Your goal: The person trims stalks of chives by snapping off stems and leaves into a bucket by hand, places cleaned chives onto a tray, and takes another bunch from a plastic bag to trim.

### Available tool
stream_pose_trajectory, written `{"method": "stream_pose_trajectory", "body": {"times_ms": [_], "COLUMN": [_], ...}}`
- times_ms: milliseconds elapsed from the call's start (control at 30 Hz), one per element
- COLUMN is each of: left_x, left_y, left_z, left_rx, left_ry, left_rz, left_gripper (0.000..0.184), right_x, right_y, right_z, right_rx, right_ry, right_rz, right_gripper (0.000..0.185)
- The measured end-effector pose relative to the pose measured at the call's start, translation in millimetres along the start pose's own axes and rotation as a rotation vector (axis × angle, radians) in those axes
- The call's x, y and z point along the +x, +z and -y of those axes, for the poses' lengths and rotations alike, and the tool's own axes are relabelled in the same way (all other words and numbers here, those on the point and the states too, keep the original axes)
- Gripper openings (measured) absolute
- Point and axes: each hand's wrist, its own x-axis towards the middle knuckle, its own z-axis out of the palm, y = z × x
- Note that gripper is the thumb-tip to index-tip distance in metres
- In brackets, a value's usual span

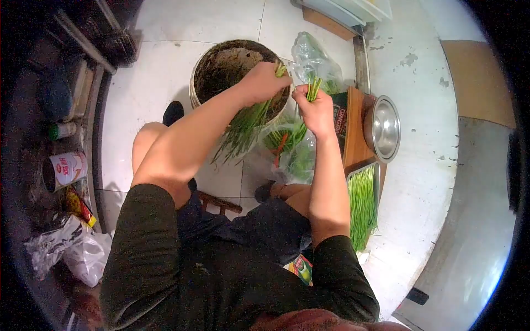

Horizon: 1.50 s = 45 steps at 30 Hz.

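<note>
My left hand [264, 84] is closed around a bunch of green chives [243, 129], whose leafy ends hang down beside a bucket [194, 91] with a dirty, dark inside. Close by on the right, my right hand [317, 113] pinches several chive stems [314, 88] that stick up past the thumb. The two hands are almost touching, near the bucket's right rim. Below them a clear plastic bag [302, 163] holds more chives, with a red-orange strip [281, 144] among them.
At the right, a metal tray of chives [361, 207] lies near a steel bowl [385, 128] and a printed carton [340, 124]. Another plastic bag [313, 52] is behind my right hand. A labelled can [69, 168] and a white bag [88, 256] line the left side.
</note>
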Motion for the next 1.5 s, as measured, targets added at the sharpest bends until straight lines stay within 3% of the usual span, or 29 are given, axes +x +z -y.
{"method": "stream_pose_trajectory", "body": {"times_ms": [233,333,367,500,600,800,1100,1300,1400,1500], "left_x": [13,4,17,-8,1,6,4,10,8,9], "left_y": [-10,-2,9,12,14,17,4,-1,-6,9], "left_z": [11,5,27,1,11,19,9,10,7,20], "left_rx": [-0.121,-0.012,-0.016,-0.209,-0.059,-0.066,0.019,-0.077,0.019,-0.080], "left_ry": [-0.034,-0.124,-0.047,0.050,0.028,0.096,0.058,0.052,-0.078,0.101], "left_rz": [-0.296,-0.236,-0.226,0.016,-0.031,-0.105,-0.003,-0.288,-0.224,-0.267], "left_gripper": [0.033,0.033,0.032,0.024,0.025,0.029,0.031,0.035,0.035,0.037], "right_x": [3,0,1,4,7,8,1,-1,1,4], "right_y": [-7,-2,0,8,12,12,-1,-5,-5,-4], "right_z": [-6,2,1,-5,-12,-14,-1,-1,-3,-4], "right_rx": [0.003,0.123,0.144,0.101,0.055,0.017,-0.001,0.001,0.016,0.011], "right_ry": [-0.028,0.033,0.034,0.003,-0.065,-0.086,-0.059,-0.041,-0.022,-0.022], "right_rz": [-0.021,0.005,0.011,0.054,0.010,-0.057,0.031,0.047,0.043,0.066], "right_gripper": [0.015,0.015,0.015,0.012,0.010,0.014,0.012,0.014,0.015,0.017]}}
